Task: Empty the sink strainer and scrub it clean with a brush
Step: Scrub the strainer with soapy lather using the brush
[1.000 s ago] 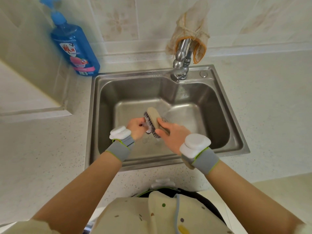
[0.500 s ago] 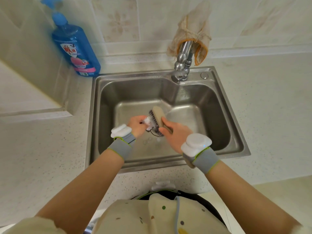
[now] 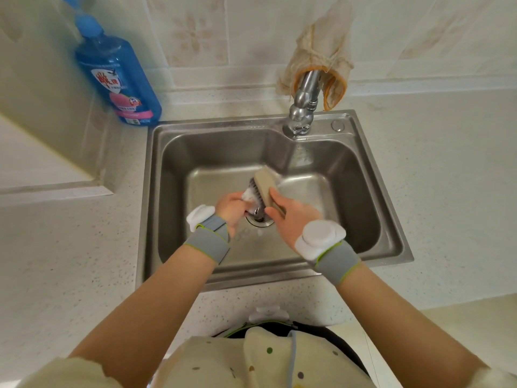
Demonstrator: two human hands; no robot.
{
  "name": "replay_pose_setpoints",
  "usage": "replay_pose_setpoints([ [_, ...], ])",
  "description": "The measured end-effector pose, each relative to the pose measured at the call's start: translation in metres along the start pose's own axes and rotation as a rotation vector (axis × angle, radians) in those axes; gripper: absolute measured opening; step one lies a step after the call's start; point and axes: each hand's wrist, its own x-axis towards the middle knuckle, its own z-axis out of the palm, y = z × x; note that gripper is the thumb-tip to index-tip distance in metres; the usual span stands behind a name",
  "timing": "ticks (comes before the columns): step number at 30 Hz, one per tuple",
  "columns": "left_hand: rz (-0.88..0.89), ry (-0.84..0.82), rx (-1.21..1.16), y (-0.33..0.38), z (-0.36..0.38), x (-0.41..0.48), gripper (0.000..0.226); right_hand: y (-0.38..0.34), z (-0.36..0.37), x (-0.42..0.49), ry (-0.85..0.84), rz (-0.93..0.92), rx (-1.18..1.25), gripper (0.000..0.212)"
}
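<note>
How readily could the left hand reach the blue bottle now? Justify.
Probably yes, once freed: the left hand grips the strainer over the sink; the blue bottle stands on the counter behind, nothing between.

The strainer [image 3: 255, 210] is mostly hidden between the left hand [image 3: 230, 210] and the brush [image 3: 265, 186]. At eleven o'clock, the top edge cuts off the blue bottle [image 3: 120, 77].

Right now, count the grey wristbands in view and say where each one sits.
2. The left wristband wraps the left wrist above the sink; the right wristband wraps the right wrist, behind the right hand gripping the brush. No others show.
</note>
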Motion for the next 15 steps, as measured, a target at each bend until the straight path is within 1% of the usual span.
replay_pose_setpoints([
  [2, -0.016, 0.005, -0.033, -0.002, -0.001, 0.004, 0.038, -0.002, 0.001, -0.002, -0.016, -0.03, -0.026, 0.049],
  [6, 0.002, -0.012, -0.03, -0.002, -0.002, 0.003, 0.035, 0.006, -0.007, 0.014, 0.004, 0.04, 0.047, 0.049],
  [7, 0.002, -0.025, -0.025, -0.001, -0.003, 0.003, 0.03, 0.005, -0.005, 0.01, -0.01, 0.021, 0.034, 0.049],
  [9, -0.003, -0.043, -0.024, -0.001, -0.004, 0.004, 0.012, 0.003, 0.001, 0.004, -0.056, -0.003, 0.037, 0.049],
  [10, -0.002, -0.046, -0.018, 0.0, -0.004, 0.002, 0.006, 0.003, 0.002, 0.006, -0.051, 0.004, 0.06, 0.049],
  [11, 0.0, -0.05, -0.008, -0.003, -0.005, 0.002, 0.006, 0.005, 0.001, 0.012, -0.039, 0.036, 0.104, 0.049],
  [13, 0.038, -0.059, 0.01, -0.008, -0.007, 0.002, 0.014, 0.01, -0.002, 0.021, -0.019, 0.105, 0.215, 0.048],
  [15, 0.111, -0.076, 0.04, -0.012, -0.011, 0.0, 0.012, 0.009, -0.001, 0.015, -0.04, 0.085, 0.233, 0.048],
])
